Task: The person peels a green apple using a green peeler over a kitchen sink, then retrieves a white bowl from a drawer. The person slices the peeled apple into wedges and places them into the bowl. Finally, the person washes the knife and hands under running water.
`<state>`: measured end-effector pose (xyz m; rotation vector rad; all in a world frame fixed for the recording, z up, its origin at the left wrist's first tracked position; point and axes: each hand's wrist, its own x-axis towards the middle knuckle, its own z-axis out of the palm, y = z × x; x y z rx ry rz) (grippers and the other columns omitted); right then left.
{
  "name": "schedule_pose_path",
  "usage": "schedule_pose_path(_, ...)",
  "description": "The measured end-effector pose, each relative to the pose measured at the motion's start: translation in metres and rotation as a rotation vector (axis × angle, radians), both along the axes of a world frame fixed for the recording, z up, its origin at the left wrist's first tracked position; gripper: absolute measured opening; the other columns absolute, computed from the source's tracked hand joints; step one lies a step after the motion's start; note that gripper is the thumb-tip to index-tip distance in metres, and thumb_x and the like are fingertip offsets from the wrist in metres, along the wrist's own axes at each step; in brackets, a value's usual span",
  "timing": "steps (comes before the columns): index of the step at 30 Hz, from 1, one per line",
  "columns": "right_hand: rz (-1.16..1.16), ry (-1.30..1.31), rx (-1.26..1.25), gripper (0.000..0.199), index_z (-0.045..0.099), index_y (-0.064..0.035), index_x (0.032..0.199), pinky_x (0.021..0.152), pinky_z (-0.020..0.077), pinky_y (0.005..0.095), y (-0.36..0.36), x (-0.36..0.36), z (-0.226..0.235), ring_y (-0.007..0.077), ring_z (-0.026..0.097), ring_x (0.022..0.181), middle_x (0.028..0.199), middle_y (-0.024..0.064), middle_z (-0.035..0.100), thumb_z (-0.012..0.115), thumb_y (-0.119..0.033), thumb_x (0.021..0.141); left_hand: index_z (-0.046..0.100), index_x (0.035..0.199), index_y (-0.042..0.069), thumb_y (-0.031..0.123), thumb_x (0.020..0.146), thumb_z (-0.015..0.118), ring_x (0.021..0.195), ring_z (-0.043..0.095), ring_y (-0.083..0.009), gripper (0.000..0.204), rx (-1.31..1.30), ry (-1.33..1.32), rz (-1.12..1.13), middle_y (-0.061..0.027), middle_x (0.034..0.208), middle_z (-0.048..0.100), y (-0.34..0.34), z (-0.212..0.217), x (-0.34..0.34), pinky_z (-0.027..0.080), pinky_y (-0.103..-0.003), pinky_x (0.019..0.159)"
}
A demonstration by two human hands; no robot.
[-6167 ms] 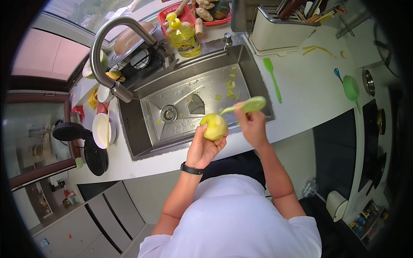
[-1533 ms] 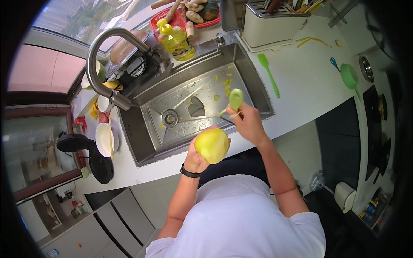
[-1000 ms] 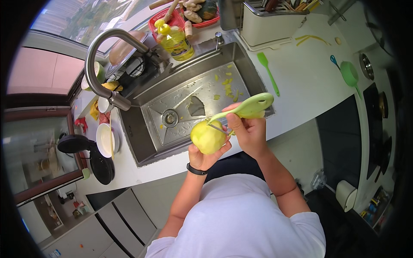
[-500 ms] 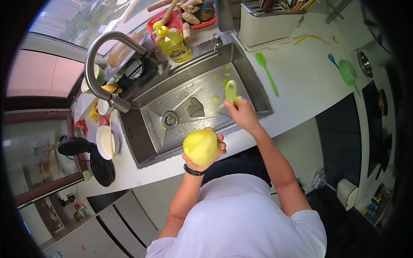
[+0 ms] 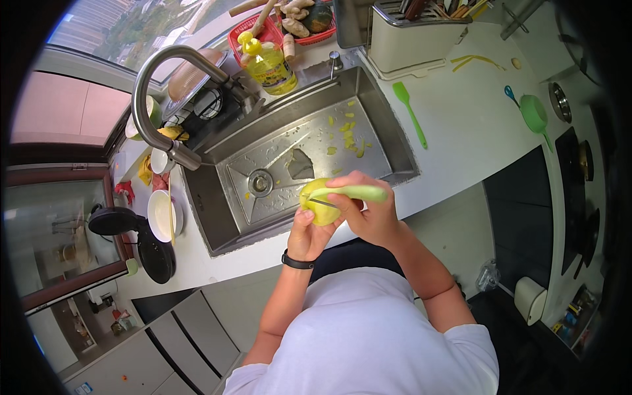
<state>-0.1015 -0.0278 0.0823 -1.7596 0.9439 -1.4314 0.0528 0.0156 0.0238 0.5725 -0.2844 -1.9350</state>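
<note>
My left hand (image 5: 306,238) is wrapped around a round, yellow-green fruit (image 5: 325,214), partly peeled, above the near edge of the sink. The exact kind of fruit cannot be made out. A peeler with a light green handle (image 5: 362,192) is gripped in my right hand (image 5: 376,220), its blade lying against the fruit. My right fingers cover part of the fruit's far side. Below and beyond, strips of peel (image 5: 349,135) are scattered in the steel sink (image 5: 276,141), beside a dark, flat scrap (image 5: 301,164).
A curved faucet (image 5: 141,99) arches over the sink's left side. Behind stand a yellow bottle (image 5: 273,69) and red baskets (image 5: 253,33) of vegetables. A green spatula (image 5: 411,115) lies right of the sink, near a utensil holder (image 5: 405,49). White bowls (image 5: 160,214) sit at left.
My right hand has brought the peeler from over the sink back to the fruit. The left hand has turned and raised the fruit slightly. More peel lies in the sink.
</note>
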Motion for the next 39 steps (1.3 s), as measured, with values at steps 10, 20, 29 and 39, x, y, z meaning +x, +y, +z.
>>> schedule_pose_path(10, -0.074, -0.04, 0.148, 0.017, 0.063, 0.0, 0.1, 0.051, 0.0451, 0.0251, 0.002, -0.003, -0.022, 0.014, 0.062, 0.061, 0.081, 0.0109, 0.068, 0.067, 0.001, 0.083, 0.04, 0.136, -0.001, 0.027, 0.079, 0.068, 0.117, 0.055, -0.0272, 0.07, -0.028, -0.021, -0.026, -0.0146, 0.128, 0.053, 0.001, -0.005, 0.006, 0.046, -0.044, 0.1)
schedule_pose_path(20, -0.316, -0.078, 0.55, 0.016, 0.064, -0.0009, 0.099, 0.051, 0.0353, 0.0214, -0.018, -0.024, -0.058, 0.0023, 0.048, 0.06, 0.069, -0.0025, 0.057, 0.06, -0.017, 0.096, 0.046, 0.136, 0.011, 0.03, 0.07, 0.073, 0.129, 0.042, -0.0299, 0.074, 0.12, 0.204, 0.004, -0.0117, 0.135, 0.049, 0.005, -0.011, 0.005, 0.038, -0.049, 0.104)
schedule_pose_path(29, 0.041, -0.227, 0.367, 0.015, 0.063, 0.0002, 0.104, 0.056, 0.0418, 0.0187, 0.0, -0.007, -0.003, 0.0028, 0.053, 0.067, 0.086, 0.0015, 0.064, 0.062, -0.01, 0.094, 0.044, 0.135, 0.009, 0.032, 0.067, 0.08, 0.119, 0.052, -0.0332, 0.08, -0.037, 0.071, -0.058, -0.0142, 0.13, 0.051, -0.003, -0.021, 0.008, 0.047, -0.049, 0.098)
schedule_pose_path(39, -0.185, 0.303, 0.517, 0.014, 0.063, -0.0001, 0.097, 0.052, 0.0451, 0.0293, -0.027, -0.021, -0.059, 0.0107, 0.061, 0.06, 0.071, 0.005, 0.064, 0.062, -0.013, 0.093, 0.044, 0.13, 0.009, 0.05, 0.064, 0.082, 0.107, 0.057, -0.0375, 0.086, -0.219, 0.141, -0.231, -0.0189, 0.123, 0.052, -0.003, -0.018, 0.009, 0.05, -0.047, 0.087)
